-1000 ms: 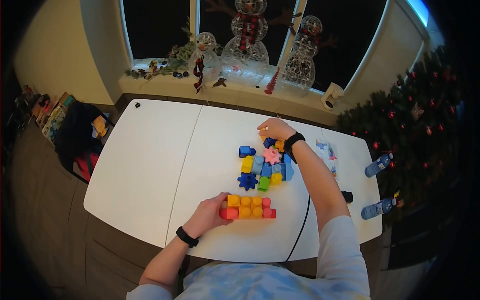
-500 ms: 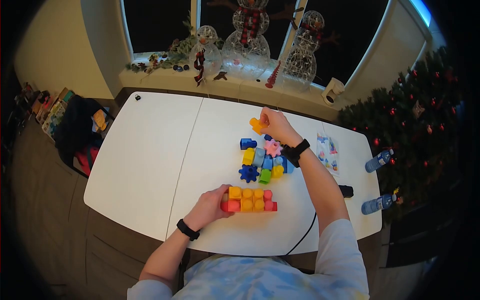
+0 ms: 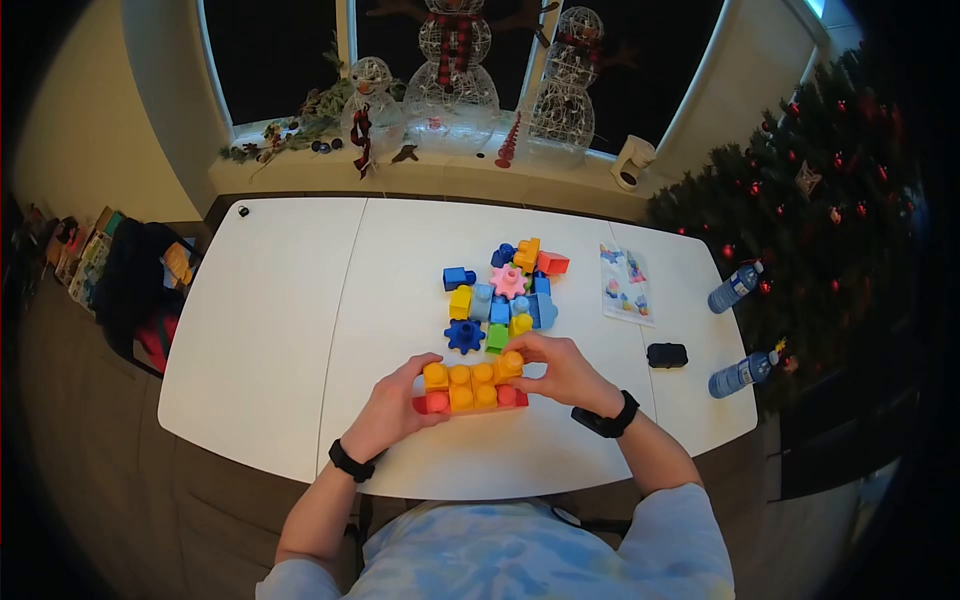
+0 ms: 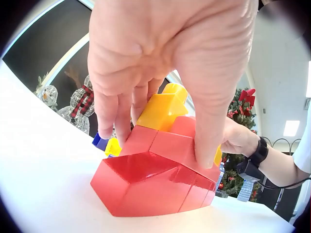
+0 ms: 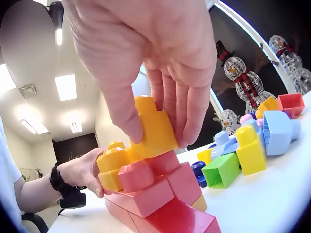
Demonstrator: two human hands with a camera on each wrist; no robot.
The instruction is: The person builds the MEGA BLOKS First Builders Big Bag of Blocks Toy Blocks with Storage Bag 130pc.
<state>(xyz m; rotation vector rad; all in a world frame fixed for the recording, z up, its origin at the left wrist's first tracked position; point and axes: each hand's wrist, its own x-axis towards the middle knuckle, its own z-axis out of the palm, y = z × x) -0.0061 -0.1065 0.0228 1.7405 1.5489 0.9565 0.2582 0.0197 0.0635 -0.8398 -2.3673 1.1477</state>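
Observation:
A stack of building blocks (image 3: 461, 396) stands near the front of the white table, red below with yellow-orange blocks on top. My left hand (image 3: 386, 409) grips its left end, thumb and fingers on opposite sides of the red blocks (image 4: 160, 187). At the other end my right hand (image 3: 568, 374) pinches a yellow-orange block (image 5: 156, 132) between thumb and fingers. This block sits at the stack's top right corner, beside a red stud (image 5: 136, 175). Just behind lies a group of loose blocks, with a green block (image 3: 497, 338) and a dark blue gear (image 3: 464, 336) nearest.
A pink gear (image 3: 509, 281) and a red block (image 3: 552, 262) lie farther back in the group. To the right are a picture sheet (image 3: 627, 285), a black case (image 3: 667, 355) and two water bottles (image 3: 735, 287). Snowman figures (image 3: 451, 75) line the windowsill.
My right hand has carried the yellow-orange block from behind the loose pieces to the right end of the stack. My left hand has kept its hold on the stack.

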